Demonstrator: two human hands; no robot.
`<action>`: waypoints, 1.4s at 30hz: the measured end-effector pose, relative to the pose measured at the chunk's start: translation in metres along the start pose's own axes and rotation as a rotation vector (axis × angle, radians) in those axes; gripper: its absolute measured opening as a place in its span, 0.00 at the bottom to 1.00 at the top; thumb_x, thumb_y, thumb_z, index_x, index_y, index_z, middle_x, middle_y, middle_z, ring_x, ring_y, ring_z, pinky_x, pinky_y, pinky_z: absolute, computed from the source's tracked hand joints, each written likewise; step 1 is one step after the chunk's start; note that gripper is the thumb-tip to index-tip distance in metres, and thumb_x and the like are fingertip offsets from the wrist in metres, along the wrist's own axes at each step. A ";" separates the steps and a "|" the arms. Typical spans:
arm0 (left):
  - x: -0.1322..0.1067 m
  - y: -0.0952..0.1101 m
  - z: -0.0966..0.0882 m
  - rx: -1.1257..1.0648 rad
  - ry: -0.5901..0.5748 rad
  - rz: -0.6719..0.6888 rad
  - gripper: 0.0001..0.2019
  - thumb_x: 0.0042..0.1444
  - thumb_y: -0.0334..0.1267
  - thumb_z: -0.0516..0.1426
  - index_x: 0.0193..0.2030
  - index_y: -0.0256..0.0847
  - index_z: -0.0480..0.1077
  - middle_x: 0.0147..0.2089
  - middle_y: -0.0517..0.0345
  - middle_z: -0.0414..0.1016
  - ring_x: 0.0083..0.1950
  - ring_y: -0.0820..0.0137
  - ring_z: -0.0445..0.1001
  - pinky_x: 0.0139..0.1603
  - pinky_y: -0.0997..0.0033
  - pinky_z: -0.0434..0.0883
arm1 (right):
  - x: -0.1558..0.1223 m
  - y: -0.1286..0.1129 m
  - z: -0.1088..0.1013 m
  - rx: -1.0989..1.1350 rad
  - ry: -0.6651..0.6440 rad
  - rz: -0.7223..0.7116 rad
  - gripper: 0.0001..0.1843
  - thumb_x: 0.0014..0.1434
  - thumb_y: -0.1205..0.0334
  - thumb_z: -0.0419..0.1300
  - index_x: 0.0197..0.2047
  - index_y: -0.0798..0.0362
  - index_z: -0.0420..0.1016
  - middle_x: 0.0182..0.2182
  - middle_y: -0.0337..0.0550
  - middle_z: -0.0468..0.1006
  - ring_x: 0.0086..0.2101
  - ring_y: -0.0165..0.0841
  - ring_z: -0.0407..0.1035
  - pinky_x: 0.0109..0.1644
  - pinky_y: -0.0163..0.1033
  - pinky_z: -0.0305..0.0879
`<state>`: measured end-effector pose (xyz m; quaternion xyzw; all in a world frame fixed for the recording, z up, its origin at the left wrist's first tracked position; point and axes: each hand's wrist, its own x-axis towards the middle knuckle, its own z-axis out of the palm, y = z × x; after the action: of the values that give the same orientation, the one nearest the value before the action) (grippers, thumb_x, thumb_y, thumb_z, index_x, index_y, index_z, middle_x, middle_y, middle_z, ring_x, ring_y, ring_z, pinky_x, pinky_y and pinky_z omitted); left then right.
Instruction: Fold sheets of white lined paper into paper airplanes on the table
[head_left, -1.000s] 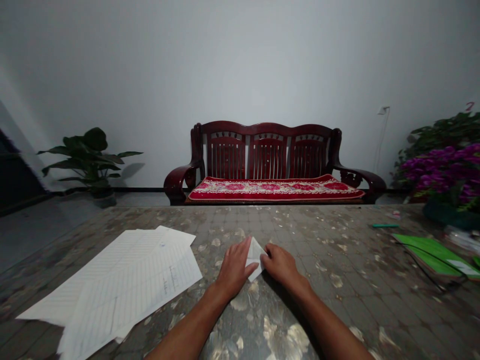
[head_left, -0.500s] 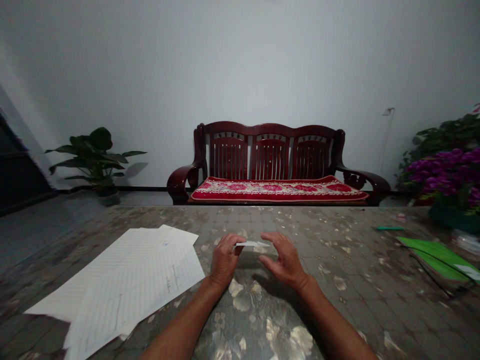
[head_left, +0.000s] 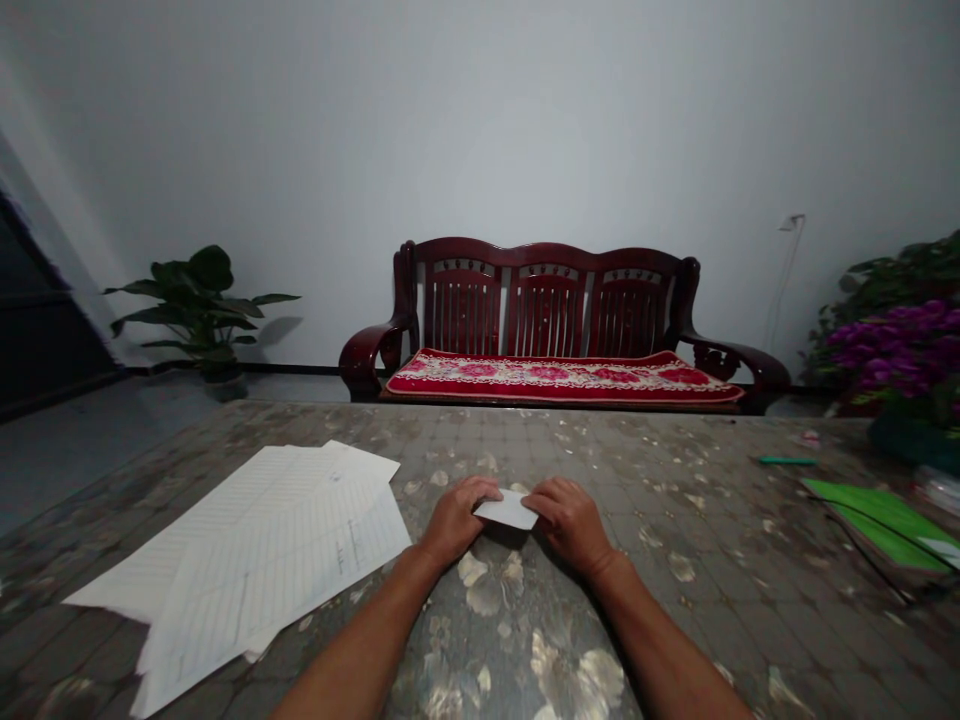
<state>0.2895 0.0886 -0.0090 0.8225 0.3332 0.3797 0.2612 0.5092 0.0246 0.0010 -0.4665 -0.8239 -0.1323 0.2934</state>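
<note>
A small folded white paper (head_left: pixel 509 511) is held between both my hands just above the patterned table (head_left: pixel 675 560). My left hand (head_left: pixel 453 524) pinches its left edge with curled fingers. My right hand (head_left: pixel 571 522) grips its right edge, fingers closed over it. The paper tilts slightly and most of its underside is hidden. Lined white sheets (head_left: pixel 255 560) lie spread on the table to the left of my left forearm.
Green folders (head_left: pixel 874 512) and a green pen (head_left: pixel 787 461) lie at the table's right side, beside purple flowers (head_left: pixel 896 350). A dark wooden bench (head_left: pixel 551 320) with a red cushion stands behind the table. A potted plant (head_left: pixel 199 305) stands on the floor at left.
The folded paper was pressed flat on the table, then lifted edge-on between both hands. Now it is turned flatter and lower, with both hands closed on its ends.
</note>
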 end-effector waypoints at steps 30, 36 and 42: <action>-0.011 0.014 -0.018 0.317 -0.134 -0.171 0.09 0.60 0.37 0.58 0.31 0.42 0.79 0.37 0.57 0.77 0.44 0.66 0.73 0.46 0.70 0.66 | 0.002 0.008 0.003 0.213 -0.297 0.460 0.11 0.64 0.57 0.57 0.34 0.51 0.77 0.34 0.39 0.75 0.39 0.33 0.67 0.43 0.35 0.59; -0.011 0.012 -0.017 0.293 -0.089 -0.305 0.06 0.54 0.37 0.62 0.28 0.41 0.76 0.33 0.59 0.74 0.41 0.67 0.72 0.40 0.72 0.64 | 0.006 0.006 0.004 0.140 -0.349 0.499 0.11 0.64 0.56 0.56 0.34 0.52 0.75 0.35 0.40 0.75 0.39 0.33 0.67 0.42 0.35 0.56; -0.012 0.010 -0.017 0.302 -0.071 -0.347 0.04 0.50 0.34 0.65 0.27 0.40 0.74 0.33 0.60 0.74 0.40 0.68 0.71 0.39 0.73 0.62 | 0.010 0.003 0.002 0.101 -0.369 0.535 0.11 0.64 0.56 0.57 0.33 0.52 0.74 0.34 0.40 0.75 0.38 0.33 0.68 0.39 0.34 0.54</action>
<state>0.2739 0.0761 0.0024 0.7954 0.5135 0.2458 0.2079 0.5065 0.0342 0.0052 -0.6675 -0.7167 0.0773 0.1865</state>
